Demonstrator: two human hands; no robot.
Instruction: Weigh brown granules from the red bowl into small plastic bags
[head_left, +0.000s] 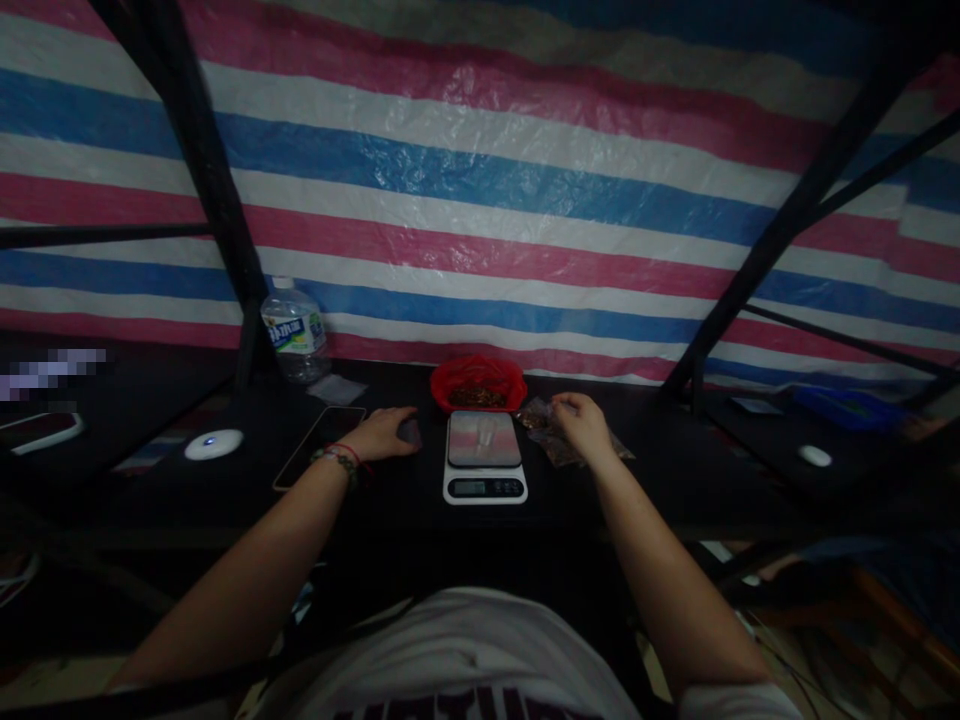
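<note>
A white kitchen scale (486,488) lies in front of me, with a small clear item (487,432) on its shiny plate. Left of it, my left hand (381,434) rests low over the black table, thumb and fingers apart. A small dark translucent piece (410,432) shows between them; I cannot tell if it is gripped. My right hand (583,425) is over a clear plastic bag (562,447) of small brown pieces, right of the scale. Its thumb and fingertips are pinched together; whatever they hold is too small to make out. Behind the scale stands a red container (445,378) with small brown-gold pieces.
A phone (311,450) lies beside my left wrist. Behind it are a clear plastic (337,388) sheet and a large water bottle (298,335). A white oval device (214,444) sits further left. Black metal posts (202,160) flank the table before a striped sheet (487,200).
</note>
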